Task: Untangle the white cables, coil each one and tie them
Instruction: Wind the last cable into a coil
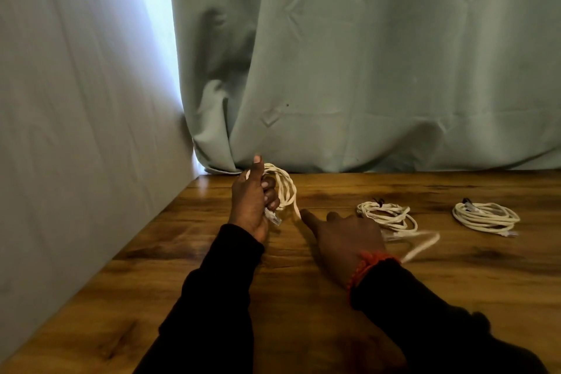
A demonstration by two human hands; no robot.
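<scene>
A: Logging from my remote feed. Left hand (pixel 253 200) grips a half-wound white cable coil (pixel 283 188), thumb up, fingers curled round the loops, clear plug hanging below the palm, above the brown wooden table (pixel 303 297).

B: Right hand (pixel 346 240)?

A: Index finger stretched toward the strand leaving that coil. The loose tail (pixel 425 244) runs out blurred behind it; I cannot tell whether the hand holds it.

B: Others?

A: 2 white coils lie flat to the right: the middle tied coil (pixel 388 215), just beyond the right hand, and the far-right tied coil (pixel 485 217), well apart. Pale green curtain (pixel 364 55) behind.
</scene>
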